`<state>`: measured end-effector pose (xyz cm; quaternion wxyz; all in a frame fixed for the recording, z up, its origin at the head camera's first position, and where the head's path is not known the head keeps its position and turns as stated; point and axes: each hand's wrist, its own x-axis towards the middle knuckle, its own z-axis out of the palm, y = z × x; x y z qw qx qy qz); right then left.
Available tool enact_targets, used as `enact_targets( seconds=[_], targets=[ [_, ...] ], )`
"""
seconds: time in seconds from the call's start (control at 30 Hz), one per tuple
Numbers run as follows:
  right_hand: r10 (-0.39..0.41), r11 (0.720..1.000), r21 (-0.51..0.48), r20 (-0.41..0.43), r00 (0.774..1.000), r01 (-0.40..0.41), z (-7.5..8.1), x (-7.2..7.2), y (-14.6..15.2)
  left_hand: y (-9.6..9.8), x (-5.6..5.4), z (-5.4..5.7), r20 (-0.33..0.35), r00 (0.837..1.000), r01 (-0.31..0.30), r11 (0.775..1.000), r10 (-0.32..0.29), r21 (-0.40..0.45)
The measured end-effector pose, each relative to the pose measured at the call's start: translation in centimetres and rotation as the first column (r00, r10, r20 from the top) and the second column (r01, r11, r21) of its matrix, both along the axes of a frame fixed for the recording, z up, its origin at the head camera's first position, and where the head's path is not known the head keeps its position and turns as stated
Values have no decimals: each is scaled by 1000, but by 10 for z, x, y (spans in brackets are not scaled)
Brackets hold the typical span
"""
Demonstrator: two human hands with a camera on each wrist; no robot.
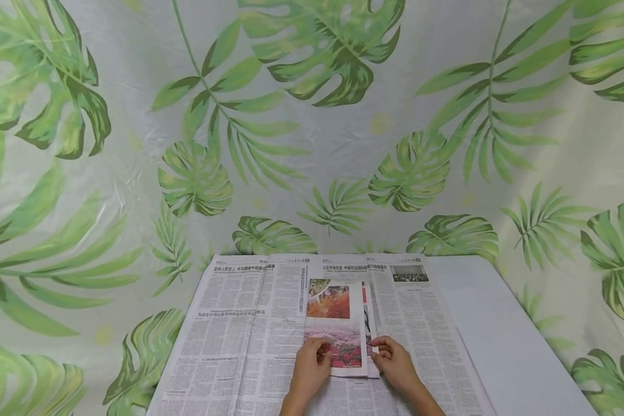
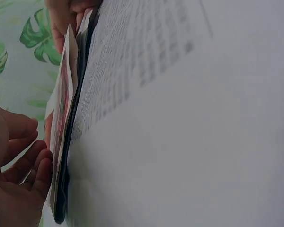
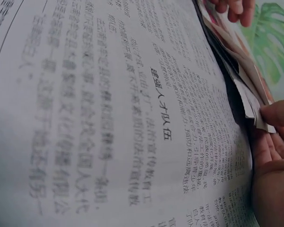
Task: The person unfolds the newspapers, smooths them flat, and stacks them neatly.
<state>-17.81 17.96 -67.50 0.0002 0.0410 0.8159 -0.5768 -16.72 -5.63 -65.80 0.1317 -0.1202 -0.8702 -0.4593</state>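
Note:
A folded printed sheet [image 1: 329, 332], with orange and pink flower photos, lies on the spread newspaper in the head view. Its lower left part is under my left hand [image 1: 311, 365], whose bent fingers rest on the photo side. My right hand [image 1: 393, 361] pinches the loose right edge of the sheet, thumb on top and fingers beneath, as the right wrist view shows. From the side, the layers of folded paper [image 3: 248, 101] fan slightly apart. A thin dark edge [image 2: 62, 189] runs under these layers in the left wrist view.
Open newspaper pages [image 1: 229, 341] cover most of the white table [image 1: 489, 312], whose bare right side shows. Behind the table hangs a curtain [image 1: 333, 133] with green leaf prints.

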Motion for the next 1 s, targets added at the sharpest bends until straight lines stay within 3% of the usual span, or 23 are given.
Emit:
enact_targets(
  seconds=[0.13,0.3,0.37,0.67,0.9,1.0],
  targets=[
    [-16,1000,-17,7,1000,16,7,3,-2,12,0,-5,21,996,83,996,-83,23],
    [-35,997,-66,-15,999,34,8,4,-5,26,2,-11,39,993,107,994,-108,39],
    [-26,997,-75,-25,999,24,0,1,-2,30,2,-12,53,992,116,992,-118,44],
    [21,992,-123,-96,995,-33,-3,0,4,44,4,-13,-20,993,119,993,-120,-20],
    [104,981,-157,-76,992,-115,-3,1,10,47,10,-9,118,989,103,985,-87,-135],
    [140,971,-182,-75,987,-152,-3,1,12,49,12,-9,120,990,89,985,-72,-147]
  ],
)
